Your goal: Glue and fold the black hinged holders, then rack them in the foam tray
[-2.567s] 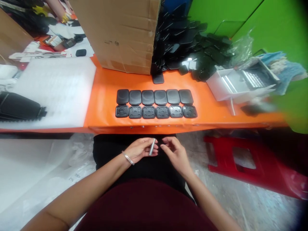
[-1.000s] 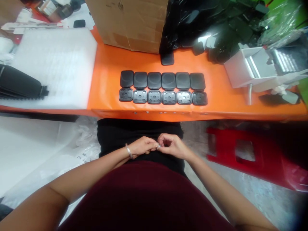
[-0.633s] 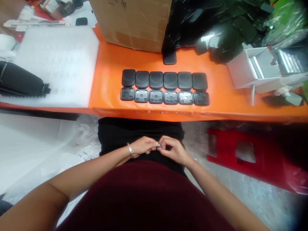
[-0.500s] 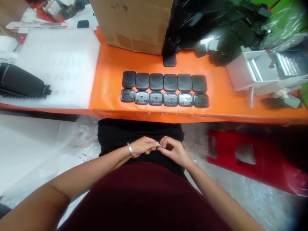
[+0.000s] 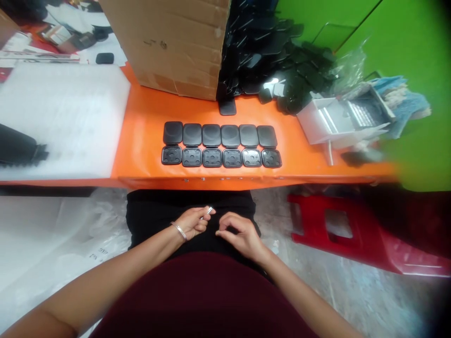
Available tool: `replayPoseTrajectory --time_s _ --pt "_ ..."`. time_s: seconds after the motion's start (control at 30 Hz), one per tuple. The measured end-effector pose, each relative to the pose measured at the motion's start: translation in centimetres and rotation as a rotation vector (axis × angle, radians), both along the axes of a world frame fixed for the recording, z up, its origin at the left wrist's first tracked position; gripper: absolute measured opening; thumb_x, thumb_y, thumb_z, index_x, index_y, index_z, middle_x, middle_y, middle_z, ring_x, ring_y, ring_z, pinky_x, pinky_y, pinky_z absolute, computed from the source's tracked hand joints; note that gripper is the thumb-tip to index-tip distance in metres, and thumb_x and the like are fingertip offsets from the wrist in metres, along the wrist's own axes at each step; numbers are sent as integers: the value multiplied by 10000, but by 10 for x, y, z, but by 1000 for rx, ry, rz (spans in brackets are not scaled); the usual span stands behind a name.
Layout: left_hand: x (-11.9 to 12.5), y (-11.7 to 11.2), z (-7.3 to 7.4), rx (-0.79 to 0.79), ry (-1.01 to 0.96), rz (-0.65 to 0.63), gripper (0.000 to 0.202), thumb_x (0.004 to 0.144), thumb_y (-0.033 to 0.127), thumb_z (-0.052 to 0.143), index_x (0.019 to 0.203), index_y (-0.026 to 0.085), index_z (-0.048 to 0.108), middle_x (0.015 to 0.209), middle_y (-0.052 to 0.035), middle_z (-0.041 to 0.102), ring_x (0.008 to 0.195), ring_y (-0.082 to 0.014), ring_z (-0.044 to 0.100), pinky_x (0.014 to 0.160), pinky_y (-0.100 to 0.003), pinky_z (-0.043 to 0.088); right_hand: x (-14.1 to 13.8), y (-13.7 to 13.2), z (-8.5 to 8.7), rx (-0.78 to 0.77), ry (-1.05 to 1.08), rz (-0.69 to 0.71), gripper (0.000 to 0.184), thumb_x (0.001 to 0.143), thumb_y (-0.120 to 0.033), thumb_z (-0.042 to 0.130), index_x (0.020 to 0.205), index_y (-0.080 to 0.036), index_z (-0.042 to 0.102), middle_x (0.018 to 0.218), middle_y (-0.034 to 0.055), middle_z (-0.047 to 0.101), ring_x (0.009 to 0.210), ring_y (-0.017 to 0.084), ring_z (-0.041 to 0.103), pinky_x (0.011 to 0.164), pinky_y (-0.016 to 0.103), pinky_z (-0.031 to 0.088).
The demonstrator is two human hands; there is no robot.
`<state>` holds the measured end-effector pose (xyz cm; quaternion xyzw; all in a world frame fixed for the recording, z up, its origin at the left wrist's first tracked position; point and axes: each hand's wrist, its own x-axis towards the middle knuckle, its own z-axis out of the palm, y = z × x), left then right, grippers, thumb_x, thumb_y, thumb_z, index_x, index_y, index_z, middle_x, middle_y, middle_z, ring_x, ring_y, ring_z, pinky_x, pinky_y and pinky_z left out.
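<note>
Over my lap, my left hand (image 5: 193,222) is closed around a small silvery metal piece (image 5: 209,211), whose bright end sticks out past the thumb. Just to its right is my right hand (image 5: 238,231), apart from the left, with thumb and forefinger curled to a pinch; anything between those tips is too small to make out. Beyond both hands, on the orange table (image 5: 141,155), lie two rows of black square pieces. The back row has smooth faces, such as one square cover (image 5: 230,135); the front row shows recessed undersides with round marks, such as one square base (image 5: 212,157).
A cardboard box (image 5: 176,47) stands at the back beside a heap of black parts (image 5: 268,51). White foam (image 5: 81,117) bearing a black object covers the table's left. At right are a white box (image 5: 313,122) and, below, a red plastic stool (image 5: 317,234).
My hands, which met at the small metal piece, have drawn apart. The piece stays in my left hand. The whole view has shifted to the right.
</note>
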<state>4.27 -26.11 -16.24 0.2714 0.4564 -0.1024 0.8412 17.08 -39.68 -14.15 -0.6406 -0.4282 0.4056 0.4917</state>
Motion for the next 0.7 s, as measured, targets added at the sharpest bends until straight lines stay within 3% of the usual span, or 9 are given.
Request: replayPoseTrajectory --time_s 0.13,0.2,0.33,0.53,0.7 --pt "0 0 2 22 -45 35 338 870 453 570 922 119 557 589 85 322 420 -2 184 396 -133 96 25 11 -8 -118 124 -492 181 755 -358 706 763 -201 617 720 14 625 669 160 599 679 307 498" --pt "0 0 4 59 -89 7 391 822 530 603 867 147 532 559 104 270 410 -7 160 390 -139 79 37 18 -17 -94 228 -639 225 728 -377 718 804 -187 623 743 13 625 680 157 616 717 328 521" --pt "1 2 7 57 -93 13 387 800 536 610 785 170 484 516 119 225 396 -13 123 383 -154 52 40 28 -29 -31 325 -738 265 701 -392 729 809 -179 614 763 17 614 687 156 625 741 355 544" --pt "3 3 11 41 -34 50 312 830 431 544 687 176 437 481 117 204 385 -19 109 378 -165 41 28 48 -30 101 210 -844 209 741 -359 693 817 -179 619 752 23 638 696 153 617 752 335 527" --pt "2 2 11 56 -66 40 312 833 433 539 689 171 451 482 114 218 387 -19 114 376 -160 50 26 64 -33 145 183 -911 186 748 -337 694 786 -178 605 700 22 641 676 159 615 703 323 522"
